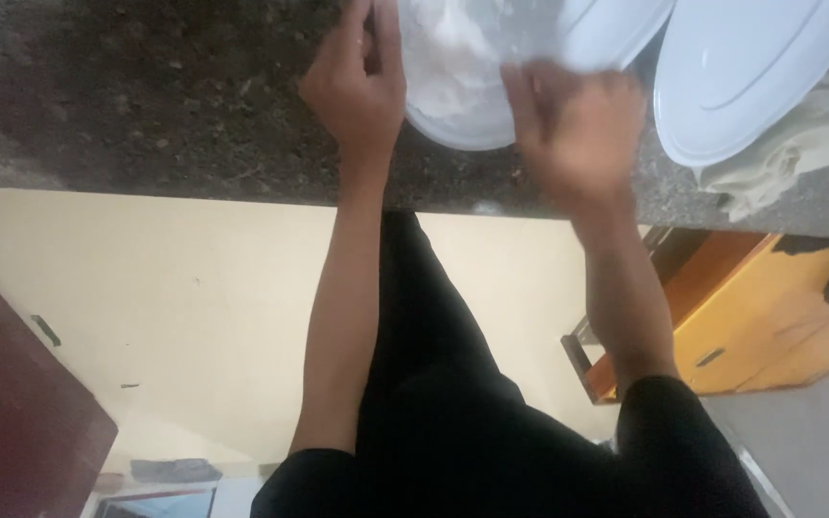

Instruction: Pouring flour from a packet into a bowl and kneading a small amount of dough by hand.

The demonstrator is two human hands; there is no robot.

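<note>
- Both hands worked a white round plastic bowl (462, 86) on the dark speckled stone counter (146, 105).
- Left hand (357, 82) clamped its rim, steadying it.
- Right hand (578, 125), blurred, fingers spread over the bowl's edge.
- White oval plate (741, 77) lay beside, over a beige crumpled cloth (808, 144).

Dark speckled stone counter (146, 96) is carrying three items. A white bowl (462, 86) is sitting near its front edge. A white oval plate (741, 77) is lying just beside the bowl. A crumpled pale cloth (808, 144) is lying partly under the plate.
</note>
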